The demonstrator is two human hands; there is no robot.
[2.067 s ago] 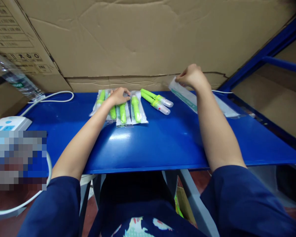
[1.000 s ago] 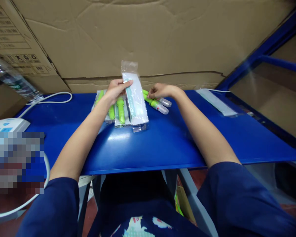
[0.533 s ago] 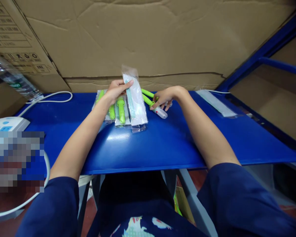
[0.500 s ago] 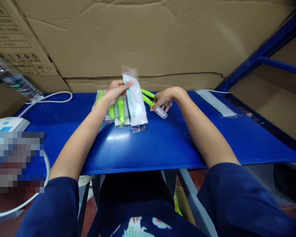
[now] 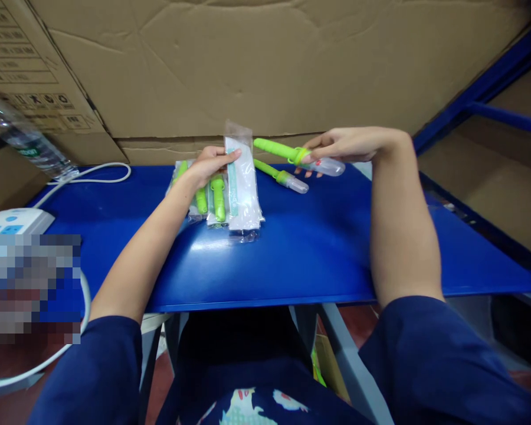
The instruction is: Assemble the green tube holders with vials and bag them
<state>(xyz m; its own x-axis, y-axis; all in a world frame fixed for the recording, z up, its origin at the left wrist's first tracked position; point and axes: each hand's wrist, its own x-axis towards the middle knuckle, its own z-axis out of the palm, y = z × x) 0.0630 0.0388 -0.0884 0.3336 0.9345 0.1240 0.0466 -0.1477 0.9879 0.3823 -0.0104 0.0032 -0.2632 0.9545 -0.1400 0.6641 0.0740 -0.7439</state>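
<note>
My left hand (image 5: 213,164) pinches a clear plastic packet (image 5: 244,189) with a white and pale green insert, held upright near the table's middle. Raised at the back, my right hand (image 5: 331,147) grips a green stick with a clear cap (image 5: 278,149), its green end pointing left toward the packet. Below it, a second green stick with a clear cap (image 5: 272,170) lies on the blue table (image 5: 265,265). Left of the packet are bagged green sticks (image 5: 219,200), partly under my left hand and forearm.
A white power strip (image 5: 20,221) with a cable sits at the left, near a tilted plastic bottle (image 5: 30,144). Cardboard (image 5: 248,71) stands behind the table. A blue frame bar (image 5: 504,121) is at the right. Another packet is mostly hidden behind my right arm.
My right hand has lifted one green stick off the table and moved up and right with it. The packet in my left hand has become slightly more upright.
</note>
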